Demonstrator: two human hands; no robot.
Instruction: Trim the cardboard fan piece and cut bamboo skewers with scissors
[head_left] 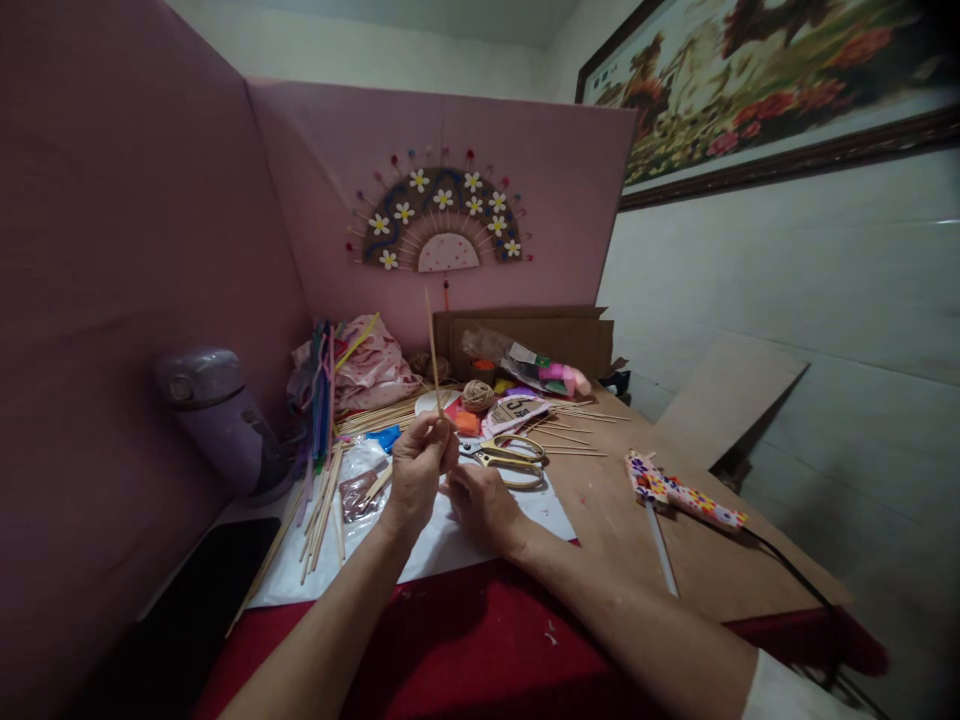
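Note:
My left hand is closed around a thin wooden stick, which stands nearly upright above the fist. My right hand is just below and to the right, fingers curled together near the left hand's heel; whatever lies between them is hidden. Behind the right hand, gold-handled scissors lie on a white sheet. Loose wooden sticks and a small bag of brown material lie left of the hands. An orange packet and a ball of twine are just beyond.
A purple bottle stands at left. Against the pink board hangs a decorated fan. A flower-patterned glue gun with a cord lies at right on cardboard. Pipe cleaners and pink cloth are piled at the back.

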